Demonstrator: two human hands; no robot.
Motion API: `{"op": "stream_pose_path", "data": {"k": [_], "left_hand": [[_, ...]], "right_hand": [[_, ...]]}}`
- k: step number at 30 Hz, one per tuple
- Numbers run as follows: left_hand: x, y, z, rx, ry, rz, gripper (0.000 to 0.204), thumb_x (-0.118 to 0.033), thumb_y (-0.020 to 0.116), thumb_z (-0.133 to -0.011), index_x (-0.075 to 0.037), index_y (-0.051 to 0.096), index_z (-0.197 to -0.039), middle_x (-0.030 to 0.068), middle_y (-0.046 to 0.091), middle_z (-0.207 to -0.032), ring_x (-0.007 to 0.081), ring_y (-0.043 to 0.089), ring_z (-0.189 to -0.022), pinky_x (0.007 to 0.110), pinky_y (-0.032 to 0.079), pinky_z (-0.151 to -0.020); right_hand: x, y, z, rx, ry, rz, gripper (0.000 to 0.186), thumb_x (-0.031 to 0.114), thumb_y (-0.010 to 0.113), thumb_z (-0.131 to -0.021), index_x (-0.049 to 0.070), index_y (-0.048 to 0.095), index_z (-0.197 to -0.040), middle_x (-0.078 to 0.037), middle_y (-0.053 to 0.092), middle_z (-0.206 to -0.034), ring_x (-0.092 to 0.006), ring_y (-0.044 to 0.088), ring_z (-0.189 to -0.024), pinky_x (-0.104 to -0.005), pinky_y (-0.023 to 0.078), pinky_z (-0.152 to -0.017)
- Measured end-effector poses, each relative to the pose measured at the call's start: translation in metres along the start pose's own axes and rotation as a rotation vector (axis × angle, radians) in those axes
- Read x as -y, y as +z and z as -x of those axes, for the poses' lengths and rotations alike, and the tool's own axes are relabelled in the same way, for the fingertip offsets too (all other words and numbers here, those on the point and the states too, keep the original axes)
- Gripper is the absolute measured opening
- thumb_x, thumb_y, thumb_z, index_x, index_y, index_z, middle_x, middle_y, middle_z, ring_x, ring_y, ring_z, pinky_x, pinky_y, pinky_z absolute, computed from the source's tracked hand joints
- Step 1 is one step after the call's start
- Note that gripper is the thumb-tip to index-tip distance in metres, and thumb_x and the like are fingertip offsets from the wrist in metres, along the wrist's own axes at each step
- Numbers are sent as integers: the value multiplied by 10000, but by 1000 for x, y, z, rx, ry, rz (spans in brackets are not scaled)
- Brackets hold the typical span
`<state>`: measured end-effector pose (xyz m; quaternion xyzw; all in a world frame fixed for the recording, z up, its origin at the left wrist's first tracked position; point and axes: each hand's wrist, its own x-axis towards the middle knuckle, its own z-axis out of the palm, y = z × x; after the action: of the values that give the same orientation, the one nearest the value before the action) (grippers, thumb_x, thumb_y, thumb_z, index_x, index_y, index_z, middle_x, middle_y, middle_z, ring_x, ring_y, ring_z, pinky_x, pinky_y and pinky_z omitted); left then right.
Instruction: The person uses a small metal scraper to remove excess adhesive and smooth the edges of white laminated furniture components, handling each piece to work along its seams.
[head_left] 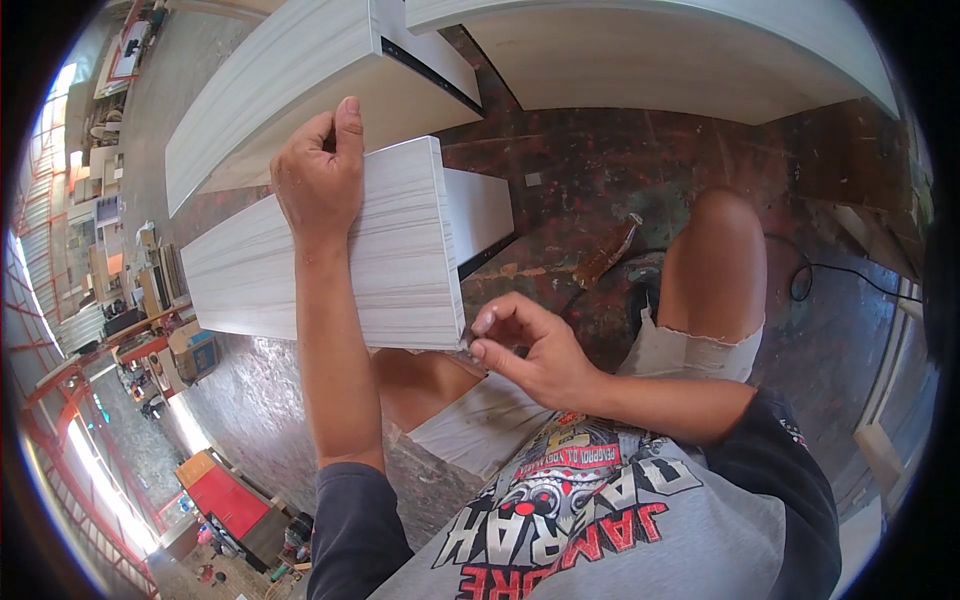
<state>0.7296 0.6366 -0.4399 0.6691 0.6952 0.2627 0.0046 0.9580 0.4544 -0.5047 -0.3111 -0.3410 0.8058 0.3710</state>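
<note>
A drawer with a pale wood-grain front panel (405,235) is tilted across my lap, its near corner by my thigh. My left forearm lies across this panel. Past its upper edge, my left hand (322,172) is closed in a loose fist with the thumb up, and nothing shows in it. At the panel's near right corner, my right hand (535,350) has its thumb and forefinger curled close together against the edge. Whatever small thing they may hold is hidden. Behind the panel, a white drawer side (480,215) carries a dark strip along its lower edge.
A second pale wood-grain drawer (270,85) with a black rail stands just beyond. A large pale panel (640,60) arches at the far side. On the stained dark floor lie a brown worn object (608,255) and a black cable (800,285). A cardboard box (192,350) sits left.
</note>
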Motion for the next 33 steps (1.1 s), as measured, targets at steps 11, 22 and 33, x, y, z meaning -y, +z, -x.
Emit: {"op": "stream_pose_path", "data": {"k": [11, 22, 33], "left_hand": [[-6, 2, 0, 4, -7, -11, 572, -450, 642, -1052, 0, 631, -700, 82, 537, -572, 197, 499, -546, 373, 421, -577], [-9, -1, 3, -33, -8, 79, 534, -394, 660, -1040, 8, 577, -697, 154, 565, -648, 341, 521, -585, 431, 435, -587], [-8, -1, 5, -26, 23, 100, 494, -344, 668, -1017, -9, 570, -668, 163, 613, -672, 386, 587, -628, 466, 467, -606]], "right_hand": [[-3, -19, 12, 99, -134, 308, 335, 121, 768, -979, 42, 560, -1229, -90, 695, -1121, -189, 727, -996, -335, 575, -901], [56, -62, -32, -69, 5, 923, 445, 284, 799, -938, 38, 599, -1252, -169, 730, -1063, -352, 720, -941, -425, 571, -838], [141, -51, -93, -173, -215, 1054, 188, 129, 649, -996, 24, 684, -1148, -145, 699, -960, -218, 666, -804, -333, 521, -760]]}}
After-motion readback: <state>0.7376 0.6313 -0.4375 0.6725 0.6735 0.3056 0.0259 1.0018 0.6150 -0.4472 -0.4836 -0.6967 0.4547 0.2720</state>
